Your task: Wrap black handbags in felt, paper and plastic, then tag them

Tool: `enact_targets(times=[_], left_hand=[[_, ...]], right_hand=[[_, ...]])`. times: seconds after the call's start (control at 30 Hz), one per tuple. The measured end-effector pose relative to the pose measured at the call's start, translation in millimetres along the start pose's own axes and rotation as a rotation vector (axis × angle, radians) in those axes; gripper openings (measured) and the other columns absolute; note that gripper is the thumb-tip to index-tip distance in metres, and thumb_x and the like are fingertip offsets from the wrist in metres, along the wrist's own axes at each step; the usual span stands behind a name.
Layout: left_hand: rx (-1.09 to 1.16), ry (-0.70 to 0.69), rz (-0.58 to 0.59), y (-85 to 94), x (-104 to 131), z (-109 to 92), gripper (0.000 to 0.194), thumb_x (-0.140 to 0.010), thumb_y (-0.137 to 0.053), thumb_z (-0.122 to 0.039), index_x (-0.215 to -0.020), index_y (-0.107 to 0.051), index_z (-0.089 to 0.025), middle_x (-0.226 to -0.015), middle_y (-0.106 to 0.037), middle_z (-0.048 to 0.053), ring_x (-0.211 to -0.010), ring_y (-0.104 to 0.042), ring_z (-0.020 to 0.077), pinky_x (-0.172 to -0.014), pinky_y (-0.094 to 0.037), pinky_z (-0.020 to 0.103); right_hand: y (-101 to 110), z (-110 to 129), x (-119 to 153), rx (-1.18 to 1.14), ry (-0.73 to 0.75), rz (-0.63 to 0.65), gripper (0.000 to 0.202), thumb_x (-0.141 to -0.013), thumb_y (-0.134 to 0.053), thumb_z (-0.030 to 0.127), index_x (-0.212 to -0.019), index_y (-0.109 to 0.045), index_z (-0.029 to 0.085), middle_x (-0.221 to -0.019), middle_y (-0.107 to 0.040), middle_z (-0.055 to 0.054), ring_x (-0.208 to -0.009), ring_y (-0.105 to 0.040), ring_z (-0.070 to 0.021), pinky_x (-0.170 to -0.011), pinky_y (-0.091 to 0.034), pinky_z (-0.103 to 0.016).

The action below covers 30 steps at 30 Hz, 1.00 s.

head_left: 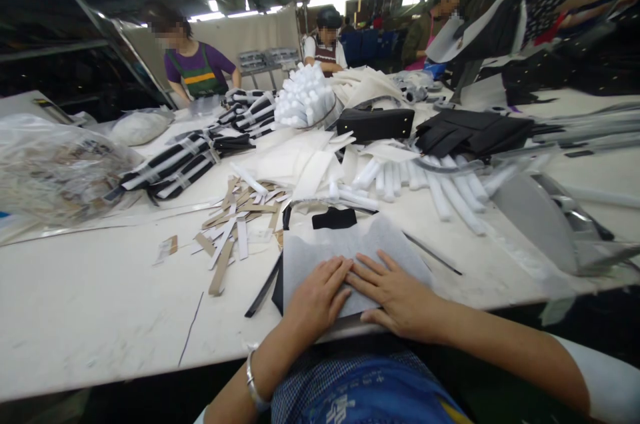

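Resting flat on pale sheet point(303, 254), lower centre of the frame: left hand point(314, 299), fingers nearly together; right hand point(406, 299), fingers spread. Probably light, limp, easily creased; best lifted by opposite edges, above black material point(279, 291) on surface point(125, 304).

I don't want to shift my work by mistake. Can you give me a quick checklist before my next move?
1. Left hand on the pale sheet: ok, laid flat.
2. Right hand on the sheet: ok, laid flat with fingers spread.
3. Black material fully covered by the sheet: not ok, some shows at its left edge.
4. Tan strips off the sheet's top: ok, they lie to its left.
5. Layers under the sheet aligned: cannot tell, the sheet hides them.
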<state>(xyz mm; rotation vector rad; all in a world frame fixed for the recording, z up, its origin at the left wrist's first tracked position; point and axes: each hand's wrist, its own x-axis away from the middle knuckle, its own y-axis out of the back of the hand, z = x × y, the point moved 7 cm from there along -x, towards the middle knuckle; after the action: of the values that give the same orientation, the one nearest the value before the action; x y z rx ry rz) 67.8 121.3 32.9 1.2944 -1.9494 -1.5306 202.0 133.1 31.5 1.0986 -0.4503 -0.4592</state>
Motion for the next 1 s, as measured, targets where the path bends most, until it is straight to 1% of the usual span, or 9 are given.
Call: enact_targets(times=[0.07,0.13,0.2,0.3,0.37,0.43,0.57,0.7,1.0], left_hand=[[0.022,0.019,-0.023,-5.5,5,6,0.054,-0.100,-0.046,-0.031,-0.150,-0.029,-0.020,-0.147,-0.050,0.013,-0.137,-0.047,0.0238,-0.113,-0.044,0.046],[0.037,0.052,-0.039,-4.9,8,7,0.055,-0.100,-0.047,-0.033,-0.150,-0.028,-0.020,-0.145,-0.053,0.013,-0.134,-0.051,0.0233,-0.111,-0.046,0.045],[0.040,0.081,-0.042,-1.7,7,7,0.053,-0.099,-0.048,-0.035,-0.147,-0.031,-0.019,-0.141,-0.056,0.014,-0.130,-0.055,0.0236,-0.108,-0.048,0.044],[0.029,0.094,-0.034,2.4,4,7,0.051,-0.097,-0.052,-0.035,-0.142,-0.037,-0.016,-0.137,-0.059,0.015,-0.127,-0.057,0.0255,-0.109,-0.047,0.047],[0.027,0.096,-0.027,3.5,2,7,0.048,-0.096,-0.055,-0.035,-0.138,-0.041,-0.016,-0.137,-0.059,0.015,-0.127,-0.057,0.0255,-0.112,-0.043,0.050],[0.033,0.099,-0.021,3.5,2,8,0.045,-0.095,-0.056,-0.034,-0.135,-0.044,-0.018,-0.137,-0.060,0.013,-0.127,-0.057,0.0239,-0.114,-0.041,0.050],[0.042,0.105,-0.008,1.4,3,8,0.045,-0.094,-0.057,-0.032,-0.134,-0.044,-0.017,-0.137,-0.060,0.011,-0.128,-0.056,0.0224,-0.115,-0.039,0.049],[0.039,0.103,-0.019,-0.4,4,7,0.045,-0.094,-0.058,-0.031,-0.134,-0.044,-0.016,-0.137,-0.060,0.012,-0.129,-0.055,0.0223,-0.116,-0.038,0.048],[0.057,0.107,-0.004,0.4,4,7,0.044,-0.095,-0.057,-0.031,-0.134,-0.043,-0.017,-0.137,-0.061,0.011,-0.129,-0.055,0.0219,-0.116,-0.038,0.048]], right_hand=[[7,-7,-1,-0.091,-0.020,0.011,0.064,-0.099,-0.045,0.051,-0.155,-0.030,0.022,-0.160,-0.029,-0.012,-0.147,-0.025,-0.0324,-0.118,-0.018,-0.061],[17,-15,-4,-0.120,-0.039,-0.007,0.053,-0.103,-0.040,0.040,-0.152,-0.038,0.021,-0.155,-0.039,-0.013,-0.142,-0.037,-0.0280,-0.116,-0.029,-0.052],[25,-20,-9,-0.050,-0.025,-0.016,0.047,-0.100,-0.045,0.030,-0.147,-0.046,0.022,-0.143,-0.052,-0.014,-0.129,-0.050,-0.0274,-0.109,-0.040,-0.047],[31,-24,-16,0.117,0.056,0.007,0.052,-0.095,-0.057,0.026,-0.146,-0.047,0.026,-0.128,-0.061,-0.012,-0.111,-0.060,-0.0281,-0.096,-0.048,-0.045],[31,-25,-19,0.185,0.110,0.009,0.055,-0.093,-0.060,0.027,-0.147,-0.046,0.028,-0.123,-0.062,-0.011,-0.105,-0.061,-0.0274,-0.091,-0.050,-0.043],[30,-26,-20,0.228,0.141,0.002,0.053,-0.094,-0.059,0.027,-0.145,-0.047,0.030,-0.122,-0.063,-0.011,-0.103,-0.061,-0.0267,-0.088,-0.050,-0.042],[25,-25,-20,0.273,0.153,0.000,0.046,-0.094,-0.058,0.025,-0.140,-0.052,0.028,-0.121,-0.062,-0.011,-0.102,-0.061,-0.0265,-0.086,-0.049,-0.041],[22,-21,-21,0.316,0.166,0.030,0.042,-0.095,-0.058,0.025,-0.137,-0.053,0.027,-0.119,-0.063,-0.011,-0.100,-0.061,-0.0265,-0.084,-0.049,-0.040],[23,-22,-19,0.305,0.221,-0.006,0.037,-0.098,-0.053,0.029,-0.135,-0.055,0.028,-0.117,-0.063,-0.009,-0.098,-0.059,-0.0234,-0.084,-0.046,-0.037]])
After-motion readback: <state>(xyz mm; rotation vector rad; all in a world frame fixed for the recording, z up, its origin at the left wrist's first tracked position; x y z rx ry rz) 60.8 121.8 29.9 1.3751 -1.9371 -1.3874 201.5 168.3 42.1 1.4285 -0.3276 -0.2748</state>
